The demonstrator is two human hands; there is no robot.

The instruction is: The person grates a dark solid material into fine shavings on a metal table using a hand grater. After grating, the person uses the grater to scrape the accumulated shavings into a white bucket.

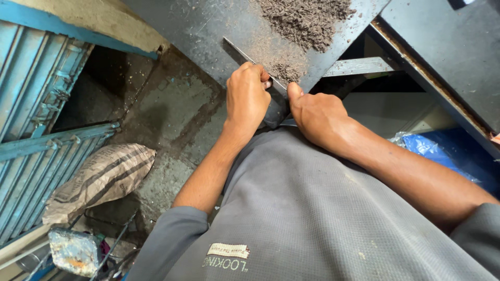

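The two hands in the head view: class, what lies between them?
In the head view, a flat metal blade runs between the left hand and right hand, with brown shavings beside it.

Striped grey-and-tan woven sack (101, 179), slumped on floor at lower left beside blue shutter. Blue plastic bag (437, 151), crinkled, at right edge. Small cream rectangular label (228, 251) on grey shirt, bottom centre.
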